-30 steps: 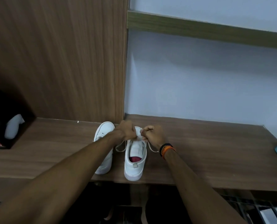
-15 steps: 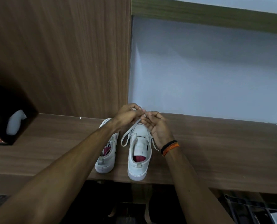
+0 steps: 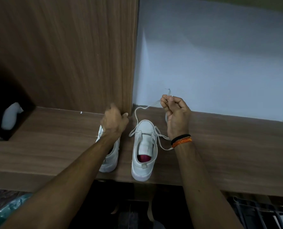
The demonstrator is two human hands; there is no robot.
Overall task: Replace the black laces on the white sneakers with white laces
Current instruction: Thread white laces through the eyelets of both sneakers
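Currently: right hand (image 3: 176, 113) raised above right sneaker (image 3: 144, 149) on table (image 3: 228, 146), fingers pinching both white lace (image 3: 138, 111) ends; lace running down toward the toe eyelets. Left hand (image 3: 114, 121) nearer left sneaker (image 3: 110, 156), fingers loosely curled, empty.

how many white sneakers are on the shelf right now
2. One sneaker stands mid-shelf, its white lace pinched by the right hand. The other sneaker sits just left of it, partly hidden under the left forearm.
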